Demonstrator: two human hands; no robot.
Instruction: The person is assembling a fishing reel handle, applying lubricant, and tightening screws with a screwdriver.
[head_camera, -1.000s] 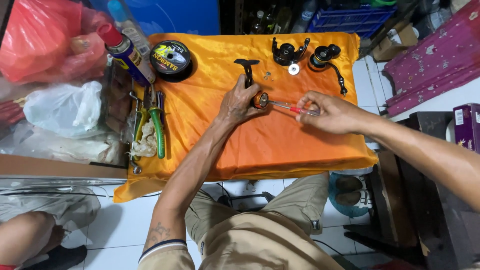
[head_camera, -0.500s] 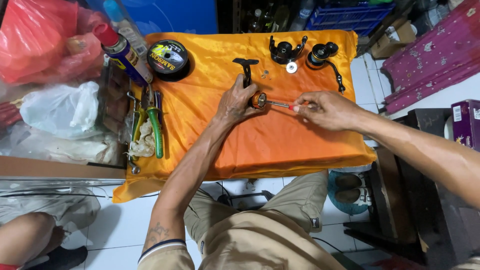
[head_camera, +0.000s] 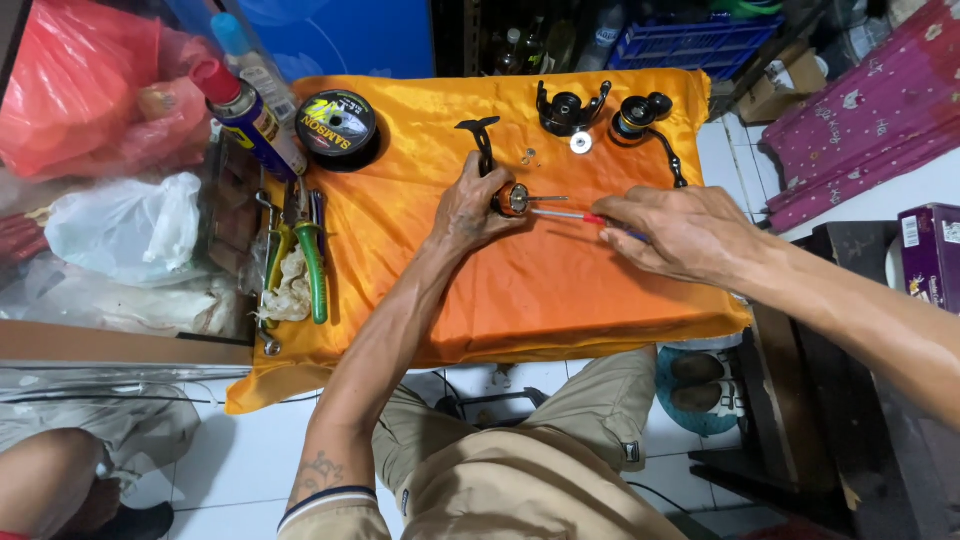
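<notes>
Head view, looking down on table (head_camera: 520, 300) draped in orange satin cloth (head_camera: 400, 230).

Left hand (head_camera: 465, 210) near middle of table, fingers clenched around small fishing reel part (head_camera: 512, 199) with orange-and-metal round face; thin metal shaft projecting from it toward the right edge. Black reel handle (head_camera: 480, 140) emerging from above the same hand, pointing to far edge.

Right hand (head_camera: 680, 232) right of centre, fingers pinched on red-handled screwdriver (head_camera: 570, 215); tip touching or just beside the reel part, exact contact not discernible. Handle mostly hidden under the hand.

Far edge, right of middle: black reel body (head_camera: 570, 108) with small white washer (head_camera: 580, 143) just in front; beside it, toward far right corner, black spool with crank arm (head_camera: 645, 125). Two tiny screws or similar (head_camera: 528, 156) between handle and reel body, too small to identify.

Far left corner: black spool of fishing line (head_camera: 338, 125); spray can with red cap (head_camera: 245, 115) lying tilted just off the cloth edge.

Left edge: green-handled pliers (head_camera: 312, 250), yellow-handled pliers (head_camera: 275, 255), crumpled rag (head_camera: 292, 290) between them.

Beyond left edge: white plastic bag (head_camera: 125, 225), red plastic bag (head_camera: 85, 85).

Below near edge: khaki trousers (head_camera: 500, 470) of the seated person; white tiled floor (head_camera: 240, 460).
</notes>
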